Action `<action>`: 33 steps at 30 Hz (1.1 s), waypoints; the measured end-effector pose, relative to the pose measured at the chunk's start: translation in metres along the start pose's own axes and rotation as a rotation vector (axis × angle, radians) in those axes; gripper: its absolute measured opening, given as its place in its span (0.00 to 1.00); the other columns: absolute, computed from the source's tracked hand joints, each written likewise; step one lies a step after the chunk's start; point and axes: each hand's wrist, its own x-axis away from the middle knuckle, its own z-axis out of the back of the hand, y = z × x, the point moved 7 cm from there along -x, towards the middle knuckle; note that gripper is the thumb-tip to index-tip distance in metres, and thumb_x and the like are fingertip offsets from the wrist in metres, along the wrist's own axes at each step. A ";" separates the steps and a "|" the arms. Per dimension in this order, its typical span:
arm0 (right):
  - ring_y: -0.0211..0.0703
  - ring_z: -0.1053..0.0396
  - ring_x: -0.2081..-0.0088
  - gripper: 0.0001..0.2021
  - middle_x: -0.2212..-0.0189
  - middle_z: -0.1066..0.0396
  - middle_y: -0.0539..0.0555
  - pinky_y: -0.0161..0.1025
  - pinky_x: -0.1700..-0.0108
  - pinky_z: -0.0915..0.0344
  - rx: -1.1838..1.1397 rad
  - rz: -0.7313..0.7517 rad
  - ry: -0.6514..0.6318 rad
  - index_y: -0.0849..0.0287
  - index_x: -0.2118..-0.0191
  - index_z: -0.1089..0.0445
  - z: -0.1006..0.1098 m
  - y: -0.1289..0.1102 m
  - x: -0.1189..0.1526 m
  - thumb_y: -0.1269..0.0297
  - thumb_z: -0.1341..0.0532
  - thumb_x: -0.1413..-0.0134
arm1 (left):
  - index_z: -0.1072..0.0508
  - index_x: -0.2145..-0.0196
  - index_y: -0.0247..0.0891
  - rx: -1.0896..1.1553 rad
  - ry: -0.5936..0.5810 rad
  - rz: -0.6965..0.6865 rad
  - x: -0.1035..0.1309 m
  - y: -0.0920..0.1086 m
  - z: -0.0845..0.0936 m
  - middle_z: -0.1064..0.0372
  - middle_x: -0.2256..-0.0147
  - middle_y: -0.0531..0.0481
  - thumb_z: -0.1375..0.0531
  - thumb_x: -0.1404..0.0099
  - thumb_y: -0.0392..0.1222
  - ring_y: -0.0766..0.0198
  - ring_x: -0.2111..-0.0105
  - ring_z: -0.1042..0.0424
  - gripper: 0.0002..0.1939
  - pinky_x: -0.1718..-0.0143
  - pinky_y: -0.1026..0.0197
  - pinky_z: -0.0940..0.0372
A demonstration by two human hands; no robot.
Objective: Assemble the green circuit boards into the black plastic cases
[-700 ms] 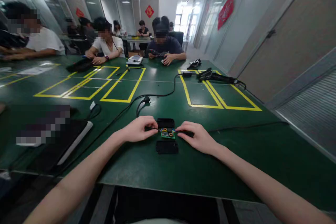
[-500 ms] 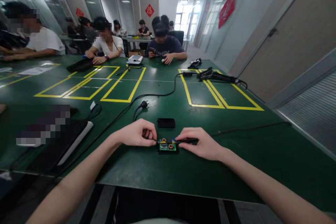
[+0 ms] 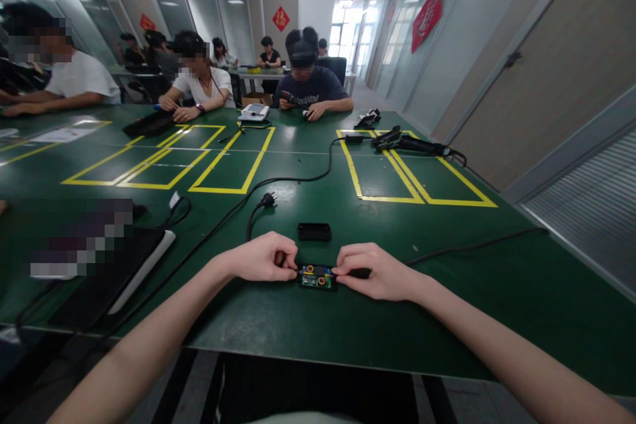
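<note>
A small green circuit board with copper coils lies in a black plastic case half on the table in front of me. At its left end my left hand is closed, thumb and forefinger pinching the black power cord where it meets the case. My right hand closes in the same way on the black cord at the right end. Both cord ends are mostly hidden by my fingers. Just beyond the board sits the other black case half, its hollow side up.
A power plug lies beyond my left hand. A long black cable crosses the green table. To the left is a black device with a white edge. Co-workers sit across; a black tool lies at the far right.
The circuit board now sits a little lower and flatter in the case half. Both hands stay at its ends, having shifted slightly downward.
</note>
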 end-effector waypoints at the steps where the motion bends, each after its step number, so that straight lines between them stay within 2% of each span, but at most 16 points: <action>1: 0.39 0.27 0.69 0.11 0.68 0.25 0.55 0.35 0.66 0.34 0.001 0.007 -0.011 0.60 0.67 0.24 0.000 -0.001 0.000 0.67 0.39 0.32 | 0.27 0.74 0.34 0.000 0.001 0.007 0.000 0.000 0.000 0.34 0.75 0.56 0.33 0.40 0.39 0.72 0.76 0.38 0.09 0.74 0.69 0.44; 6: 0.39 0.28 0.69 0.11 0.68 0.25 0.55 0.35 0.66 0.35 0.028 -0.004 -0.047 0.60 0.67 0.24 -0.002 -0.002 0.002 0.67 0.40 0.32 | 0.27 0.73 0.35 0.009 -0.032 0.072 0.000 -0.002 -0.002 0.36 0.78 0.57 0.35 0.37 0.45 0.71 0.78 0.39 0.12 0.74 0.67 0.44; 8: 0.39 0.28 0.68 0.11 0.68 0.25 0.55 0.36 0.65 0.34 0.019 -0.006 -0.061 0.60 0.67 0.24 -0.003 -0.001 0.002 0.67 0.40 0.32 | 0.27 0.71 0.35 -0.031 -0.011 0.060 -0.001 0.000 -0.001 0.36 0.76 0.57 0.34 0.38 0.46 0.69 0.76 0.38 0.11 0.73 0.66 0.42; 9: 0.39 0.28 0.68 0.12 0.67 0.25 0.54 0.36 0.64 0.33 0.010 -0.011 -0.049 0.59 0.68 0.24 -0.004 0.000 0.001 0.67 0.40 0.32 | 0.28 0.70 0.36 -0.065 0.029 0.050 -0.002 0.000 0.002 0.35 0.74 0.56 0.33 0.38 0.46 0.68 0.74 0.37 0.11 0.71 0.65 0.41; 11: 0.40 0.27 0.66 0.12 0.66 0.25 0.54 0.37 0.61 0.31 0.014 -0.066 0.052 0.58 0.67 0.23 0.000 0.009 -0.002 0.65 0.40 0.31 | 0.28 0.66 0.37 -0.152 0.179 0.043 -0.004 -0.002 0.010 0.33 0.69 0.54 0.33 0.38 0.48 0.64 0.69 0.34 0.12 0.65 0.62 0.36; 14: 0.49 0.26 0.56 0.09 0.58 0.25 0.58 0.47 0.51 0.27 0.145 -0.275 0.271 0.56 0.55 0.21 0.008 0.037 -0.006 0.62 0.39 0.33 | 0.27 0.53 0.37 -0.293 0.454 0.074 -0.009 -0.010 0.022 0.29 0.54 0.44 0.37 0.33 0.49 0.53 0.53 0.29 0.15 0.48 0.50 0.33; 15: 0.53 0.27 0.51 0.12 0.54 0.26 0.60 0.53 0.47 0.28 0.200 -0.345 0.302 0.56 0.50 0.22 0.009 0.047 -0.008 0.61 0.37 0.35 | 0.28 0.49 0.38 -0.344 0.476 0.087 -0.011 -0.012 0.022 0.29 0.50 0.41 0.36 0.33 0.48 0.49 0.48 0.30 0.18 0.44 0.46 0.34; 17: 0.58 0.30 0.46 0.16 0.49 0.27 0.62 0.60 0.43 0.31 0.245 -0.422 0.285 0.56 0.46 0.24 0.005 0.061 -0.011 0.61 0.34 0.39 | 0.27 0.48 0.39 -0.390 0.463 0.084 -0.018 -0.015 0.017 0.29 0.48 0.40 0.35 0.35 0.44 0.47 0.46 0.31 0.18 0.41 0.43 0.36; 18: 0.58 0.30 0.46 0.16 0.49 0.27 0.61 0.60 0.43 0.31 0.224 -0.435 0.270 0.56 0.47 0.24 0.003 0.065 -0.012 0.61 0.33 0.40 | 0.27 0.49 0.39 -0.365 0.442 0.079 -0.020 -0.016 0.015 0.28 0.49 0.41 0.34 0.36 0.41 0.48 0.47 0.30 0.17 0.42 0.44 0.35; 20: 0.53 0.28 0.50 0.15 0.52 0.25 0.58 0.55 0.45 0.29 0.099 -0.441 0.248 0.56 0.49 0.26 0.001 0.066 -0.014 0.63 0.32 0.43 | 0.28 0.50 0.39 -0.230 0.406 0.069 -0.022 -0.015 0.011 0.26 0.53 0.45 0.34 0.38 0.36 0.52 0.53 0.27 0.18 0.46 0.48 0.31; 23: 0.46 0.25 0.57 0.16 0.56 0.23 0.54 0.45 0.54 0.26 -0.154 -0.434 0.214 0.57 0.48 0.29 -0.002 0.054 -0.012 0.65 0.33 0.42 | 0.32 0.50 0.40 0.022 0.373 0.059 -0.019 -0.010 0.007 0.25 0.56 0.49 0.35 0.38 0.34 0.59 0.60 0.25 0.19 0.53 0.56 0.29; 26: 0.44 0.23 0.58 0.13 0.55 0.21 0.56 0.42 0.54 0.26 -0.251 -0.364 0.148 0.59 0.48 0.27 -0.004 0.035 -0.010 0.66 0.38 0.37 | 0.30 0.50 0.38 0.160 0.296 0.024 -0.016 -0.001 0.004 0.23 0.57 0.48 0.39 0.34 0.34 0.61 0.59 0.22 0.14 0.54 0.58 0.29; 30: 0.46 0.21 0.54 0.15 0.51 0.20 0.58 0.44 0.50 0.25 -0.194 -0.259 0.056 0.58 0.45 0.24 -0.005 0.020 -0.006 0.69 0.41 0.35 | 0.23 0.46 0.37 0.069 0.099 -0.022 -0.010 0.011 -0.002 0.20 0.52 0.46 0.43 0.32 0.31 0.60 0.53 0.22 0.18 0.48 0.59 0.31; 33: 0.46 0.22 0.47 0.20 0.47 0.21 0.59 0.47 0.43 0.26 -0.148 -0.141 0.019 0.56 0.43 0.24 -0.004 0.011 -0.003 0.75 0.44 0.37 | 0.19 0.49 0.36 -0.025 0.057 -0.021 -0.005 0.012 -0.001 0.18 0.55 0.47 0.45 0.30 0.32 0.62 0.58 0.21 0.18 0.51 0.63 0.31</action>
